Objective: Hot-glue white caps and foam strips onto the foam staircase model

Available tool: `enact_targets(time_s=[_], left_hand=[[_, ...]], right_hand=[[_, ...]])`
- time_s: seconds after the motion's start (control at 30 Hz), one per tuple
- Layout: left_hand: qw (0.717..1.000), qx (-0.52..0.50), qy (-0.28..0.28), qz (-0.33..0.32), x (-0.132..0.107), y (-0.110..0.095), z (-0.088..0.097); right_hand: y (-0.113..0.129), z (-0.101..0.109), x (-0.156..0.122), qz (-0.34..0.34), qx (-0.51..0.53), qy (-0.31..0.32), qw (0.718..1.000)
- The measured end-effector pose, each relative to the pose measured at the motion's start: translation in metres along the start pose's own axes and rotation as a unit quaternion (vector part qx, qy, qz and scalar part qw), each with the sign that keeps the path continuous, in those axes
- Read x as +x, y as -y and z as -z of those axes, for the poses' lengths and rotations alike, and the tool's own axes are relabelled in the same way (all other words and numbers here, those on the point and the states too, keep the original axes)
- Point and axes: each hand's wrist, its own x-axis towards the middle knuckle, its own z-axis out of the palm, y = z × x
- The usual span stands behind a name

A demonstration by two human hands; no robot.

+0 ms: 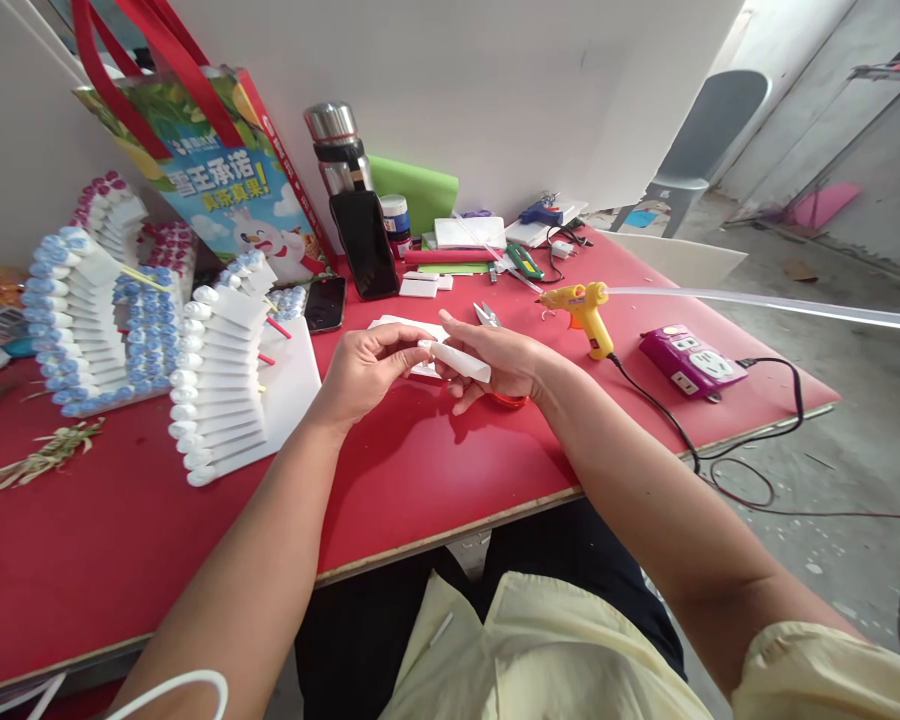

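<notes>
Over the red table [435, 480], my left hand [364, 370] pinches one end of a small white strip [459, 361]. My right hand [495, 362] has its fingers curled round the strip's other end. Both hands are closed on this white piece, a little above the tabletop. Under them lie white foam pieces [401, 325] and a red ring-shaped thing [511, 402], partly hidden by my right hand. Small scissors [486, 316] rest just beyond my right hand.
A yellow glue gun [585, 310] with a long clear stick stands to the right, next to a purple power strip [691, 362] and its cable. White stepped models with blue caps [105, 320] fill the left. A phone [325, 303], flask [339, 150] and bag [217, 170] stand behind.
</notes>
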Motion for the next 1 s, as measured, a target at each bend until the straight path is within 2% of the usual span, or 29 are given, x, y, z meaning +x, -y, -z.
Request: enact_targets(time_s=[0.07, 0.13, 0.2, 0.23, 0.3, 0.33, 0.4, 0.47, 0.6, 0.77, 0.9, 1.0], left_hand=[[0.999, -0.027, -0.022, 0.011, 0.002, 0.003, 0.0], [0.994, -0.086, -0.044, 0.04, 0.004, 0.008, 0.001], [0.983, -0.155, -0.052, 0.085, 0.006, 0.013, 0.003], [0.976, -0.181, -0.05, 0.109, 0.007, 0.014, 0.004], [0.965, -0.21, -0.04, 0.15, 0.007, 0.016, 0.006], [0.962, -0.215, -0.036, 0.167, 0.007, 0.015, 0.007], [0.956, -0.216, -0.034, 0.195, 0.007, 0.015, 0.009], [0.951, -0.214, -0.041, 0.219, 0.007, 0.014, 0.01], [0.944, -0.212, -0.03, 0.253, 0.008, 0.013, 0.012], [0.944, -0.193, 0.003, 0.266, 0.007, 0.014, 0.012], [0.946, -0.173, 0.035, 0.273, 0.006, 0.014, 0.013], [0.944, -0.166, 0.049, 0.282, 0.006, 0.014, 0.014]], right_hand=[[-0.002, 0.0, 0.002, 0.03, -0.023, -0.033, 0.999], [-0.004, -0.001, 0.004, 0.095, -0.066, -0.105, 0.988], [-0.004, -0.001, 0.004, 0.21, -0.12, -0.179, 0.954], [-0.003, -0.001, 0.002, 0.275, -0.147, -0.194, 0.93], [0.0, 0.0, -0.003, 0.38, -0.201, -0.164, 0.888], [0.001, 0.0, -0.006, 0.406, -0.232, -0.132, 0.874], [0.003, 0.0, -0.01, 0.415, -0.301, -0.08, 0.855], [0.002, 0.0, -0.011, 0.409, -0.366, -0.063, 0.834], [-0.005, -0.001, -0.005, 0.431, -0.434, -0.108, 0.783], [-0.008, -0.003, -0.002, 0.424, -0.471, -0.139, 0.761], [-0.005, 0.002, -0.004, 0.407, -0.529, -0.163, 0.727], [-0.003, 0.008, -0.006, 0.395, -0.541, -0.139, 0.73]])
